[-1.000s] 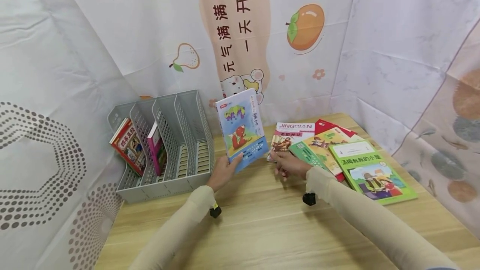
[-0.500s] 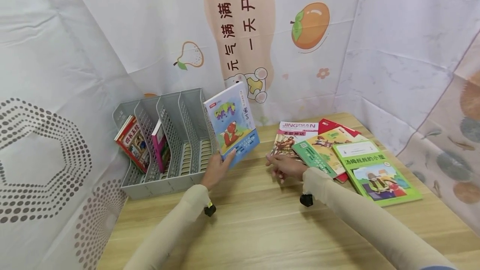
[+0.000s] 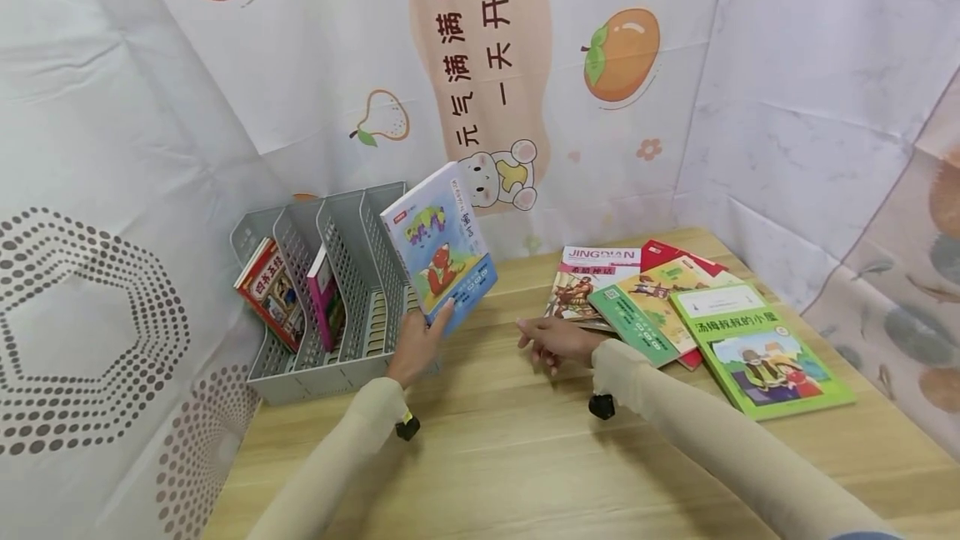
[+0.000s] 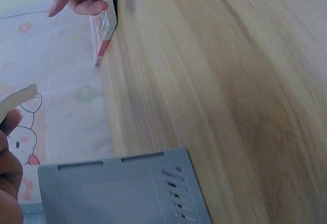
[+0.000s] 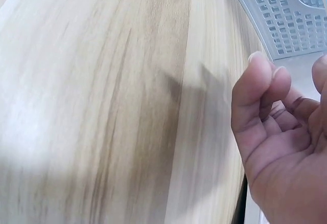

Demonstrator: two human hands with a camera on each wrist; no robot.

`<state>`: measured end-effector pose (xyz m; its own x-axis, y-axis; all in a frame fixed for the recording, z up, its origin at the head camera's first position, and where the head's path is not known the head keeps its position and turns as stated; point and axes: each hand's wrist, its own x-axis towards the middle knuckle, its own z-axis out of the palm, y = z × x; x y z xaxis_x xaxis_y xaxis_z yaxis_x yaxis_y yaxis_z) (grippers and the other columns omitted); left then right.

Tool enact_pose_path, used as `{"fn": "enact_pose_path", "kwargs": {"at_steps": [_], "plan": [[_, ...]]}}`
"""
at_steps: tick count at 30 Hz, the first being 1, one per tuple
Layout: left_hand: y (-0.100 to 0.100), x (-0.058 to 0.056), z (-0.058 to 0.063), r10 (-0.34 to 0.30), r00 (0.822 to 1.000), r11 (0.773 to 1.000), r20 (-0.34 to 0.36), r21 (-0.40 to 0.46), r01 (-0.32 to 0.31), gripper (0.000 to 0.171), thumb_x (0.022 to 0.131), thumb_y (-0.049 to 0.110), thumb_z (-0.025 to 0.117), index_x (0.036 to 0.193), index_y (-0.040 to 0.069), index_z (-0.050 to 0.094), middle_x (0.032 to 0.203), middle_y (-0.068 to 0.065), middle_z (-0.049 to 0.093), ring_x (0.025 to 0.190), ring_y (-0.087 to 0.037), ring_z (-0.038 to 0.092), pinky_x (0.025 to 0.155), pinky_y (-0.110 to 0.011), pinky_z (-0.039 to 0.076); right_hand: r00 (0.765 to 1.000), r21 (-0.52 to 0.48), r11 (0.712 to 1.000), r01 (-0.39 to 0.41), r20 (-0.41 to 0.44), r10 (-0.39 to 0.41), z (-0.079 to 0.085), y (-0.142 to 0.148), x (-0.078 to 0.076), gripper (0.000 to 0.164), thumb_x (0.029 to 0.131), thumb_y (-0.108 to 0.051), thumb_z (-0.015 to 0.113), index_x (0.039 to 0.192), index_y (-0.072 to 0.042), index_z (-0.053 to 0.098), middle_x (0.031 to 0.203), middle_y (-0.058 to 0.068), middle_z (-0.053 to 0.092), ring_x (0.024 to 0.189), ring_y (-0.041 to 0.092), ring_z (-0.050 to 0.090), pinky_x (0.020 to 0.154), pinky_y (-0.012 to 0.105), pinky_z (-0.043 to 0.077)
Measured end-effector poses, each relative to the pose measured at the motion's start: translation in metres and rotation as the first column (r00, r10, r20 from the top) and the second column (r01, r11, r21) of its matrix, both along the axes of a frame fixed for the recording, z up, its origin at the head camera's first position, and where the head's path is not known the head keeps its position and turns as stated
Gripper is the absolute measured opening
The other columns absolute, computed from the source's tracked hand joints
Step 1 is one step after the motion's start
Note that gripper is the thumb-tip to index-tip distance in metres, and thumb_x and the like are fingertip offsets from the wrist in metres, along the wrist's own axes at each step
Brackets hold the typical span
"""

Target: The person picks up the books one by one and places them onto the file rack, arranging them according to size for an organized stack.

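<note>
My left hand [image 3: 414, 348] grips the lower edge of a blue and white picture book [image 3: 442, 248] with a fox on its cover. The book is tilted upright and overlaps the right end of a grey file rack [image 3: 322, 382] in the head view. In the left wrist view only part of the left hand [image 4: 9, 180] and a sliver of the book [image 4: 19, 100] show. My right hand [image 3: 558, 342] hovers over the table with loosely curled fingers and nothing in them, just left of the spread books. The right wrist view shows its bent fingers [image 5: 250, 96] bare.
A red book [image 3: 273, 294] and a magenta-spined book [image 3: 324, 298] stand in separate left slots of the rack. On the right lie a JINGDIAN book [image 3: 577, 286], a green-and-yellow book [image 3: 645, 307], a red book [image 3: 686, 257] and a bright green book [image 3: 761, 357], partly overlapping.
The fox book has moved left in my left hand, to in front of the rack's right end, and leans more. My right hand has drawn slightly left, away from the JINGDIAN book.
</note>
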<state>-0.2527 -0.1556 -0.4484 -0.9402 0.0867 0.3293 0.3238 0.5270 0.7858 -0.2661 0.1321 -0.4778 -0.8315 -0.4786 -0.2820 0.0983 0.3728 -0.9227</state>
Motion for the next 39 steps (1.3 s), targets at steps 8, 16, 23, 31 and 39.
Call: {"fn": "enact_pose_path", "kwargs": {"at_steps": [8, 16, 23, 31, 39], "plan": [[-0.01, 0.002, 0.003, 0.02, 0.997, 0.999, -0.074, -0.024, -0.022, 0.061, 0.103, 0.057, 0.052, 0.134, 0.006, 0.065, 0.116, -0.011, 0.074, 0.095, -0.023, 0.073, 0.081, -0.049, 0.058, 1.0, 0.026, 1.0, -0.014, -0.026, 0.015, 0.005, -0.009, -0.002, 0.064, 0.109, -0.053, 0.042, 0.123, 0.006, 0.066, 0.083, 0.016, 0.064, 0.055, 0.014, 0.047, 0.053, 0.031, 0.049], [-0.014, 0.004, 0.002, 0.043, 0.996, 0.998, -0.081, -0.044, -0.047, 0.062, 0.103, 0.058, 0.053, 0.137, 0.008, 0.063, 0.124, -0.013, 0.072, 0.108, -0.028, 0.071, 0.088, -0.051, 0.057, 1.0, 0.018, 1.0, -0.014, -0.002, 0.014, 0.0, -0.017, -0.003, 0.065, 0.107, -0.056, 0.045, 0.12, 0.003, 0.069, 0.08, 0.012, 0.065, 0.055, 0.013, 0.047, 0.054, 0.031, 0.049], [-0.022, 0.006, 0.004, 0.053, 0.991, 0.998, -0.119, -0.011, -0.055, 0.061, 0.104, 0.055, 0.054, 0.139, 0.006, 0.061, 0.126, -0.015, 0.07, 0.11, -0.031, 0.07, 0.088, -0.053, 0.056, 1.0, -0.021, 0.999, -0.028, -0.011, 0.028, 0.001, -0.031, -0.005, 0.065, 0.107, -0.054, 0.046, 0.12, 0.006, 0.068, 0.077, 0.011, 0.063, 0.053, 0.013, 0.046, 0.05, 0.029, 0.047], [-0.034, 0.009, 0.006, 0.052, 0.992, 0.999, -0.115, 0.006, -0.051, 0.059, 0.104, 0.053, 0.054, 0.139, 0.005, 0.061, 0.124, -0.015, 0.071, 0.105, -0.029, 0.072, 0.084, -0.052, 0.058, 0.999, 0.026, 0.999, -0.029, -0.036, 0.03, 0.002, -0.046, -0.004, 0.063, 0.105, -0.056, 0.048, 0.119, 0.001, 0.071, 0.078, 0.012, 0.066, 0.054, 0.013, 0.047, 0.052, 0.031, 0.049], [-0.049, 0.012, 0.002, 0.092, 0.986, 0.996, -0.142, 0.01, -0.092, 0.053, 0.105, 0.048, 0.056, 0.135, 0.005, 0.064, 0.12, -0.014, 0.072, 0.1, -0.027, 0.073, 0.08, -0.049, 0.057, 0.997, 0.033, 0.997, -0.065, -0.048, 0.067, 0.004, -0.06, -0.004, 0.063, 0.108, -0.053, 0.045, 0.121, 0.005, 0.068, 0.078, 0.011, 0.065, 0.054, 0.013, 0.047, 0.054, 0.034, 0.049]]}}
